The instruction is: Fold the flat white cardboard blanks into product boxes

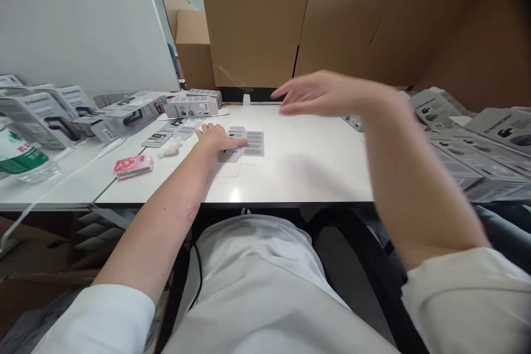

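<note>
A flat, unfolded grey and white carton (248, 146) lies on the white table (298, 171) in front of me. My left hand (218, 136) rests on its left part, fingers stretched flat and pressing it down. My right hand (319, 94) hovers in the air above the far middle of the table, fingers spread and slightly blurred, holding nothing.
Folded grey product boxes (124, 113) are heaped at the left, more flat cartons (477, 144) at the right. A pink packet (133, 165), a crumpled tissue (170, 147) and a green-labelled bottle (19, 157) lie left. Brown cardboard sheets (332, 16) stand behind the table.
</note>
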`<state>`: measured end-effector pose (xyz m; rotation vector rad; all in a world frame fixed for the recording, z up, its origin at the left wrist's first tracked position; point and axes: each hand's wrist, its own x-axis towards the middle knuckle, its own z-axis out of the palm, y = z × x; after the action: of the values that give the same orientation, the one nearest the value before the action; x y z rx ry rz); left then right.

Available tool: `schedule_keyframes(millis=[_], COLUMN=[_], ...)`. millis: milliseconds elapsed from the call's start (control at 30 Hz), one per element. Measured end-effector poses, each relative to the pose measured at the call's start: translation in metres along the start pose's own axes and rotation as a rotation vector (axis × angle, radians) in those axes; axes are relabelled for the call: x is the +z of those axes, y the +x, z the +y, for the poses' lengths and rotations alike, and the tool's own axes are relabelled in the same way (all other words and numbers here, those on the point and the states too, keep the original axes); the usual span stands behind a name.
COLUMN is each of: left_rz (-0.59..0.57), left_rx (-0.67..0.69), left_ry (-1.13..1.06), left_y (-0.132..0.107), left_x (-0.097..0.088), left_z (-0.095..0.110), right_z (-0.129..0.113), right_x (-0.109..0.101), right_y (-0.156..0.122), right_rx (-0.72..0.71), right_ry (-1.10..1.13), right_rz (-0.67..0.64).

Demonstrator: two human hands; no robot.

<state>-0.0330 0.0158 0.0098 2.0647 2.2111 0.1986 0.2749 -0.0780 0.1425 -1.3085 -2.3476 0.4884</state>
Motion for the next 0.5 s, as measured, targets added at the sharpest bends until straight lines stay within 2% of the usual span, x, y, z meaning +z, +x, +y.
schedule_keyframes(millis=[33,133,200,267,367,433,500], left_rz=[0.004,0.010,0.029,0.064,0.082,0.075,0.089], left_rx=[0.000,0.009,0.014,0.023,0.027,0.003,0.004], left_ry=[-0.016,-0.064,-0.104,-0.167,-0.270,-0.335,-0.526], left_y=[0.001,0.004,0.006,0.009,0.014,0.020,0.024], left_x=[0.001,0.004,0.006,0.009,0.013,0.016,0.019], left_z=[0.000,0.000,-0.001,-0.002,-0.005,-0.009,-0.012], right_z=[0.004,0.046,0.075,0.091,0.093,0.090,0.089], right_x=[0.022,0.084,0.120,0.144,0.157,0.156,0.154], right_y=[0.024,0.082,0.103,0.109,0.100,0.093,0.090], right_rx=[-0.019,-0.089,-0.053,-0.035,0.014,0.036,0.027], right_ry=[0.014,0.014,-0.030,-0.046,-0.049,-0.045,-0.033], right_rz=[-0.060,-0.056,-0.128,-0.176,-0.207,-0.217,-0.220])
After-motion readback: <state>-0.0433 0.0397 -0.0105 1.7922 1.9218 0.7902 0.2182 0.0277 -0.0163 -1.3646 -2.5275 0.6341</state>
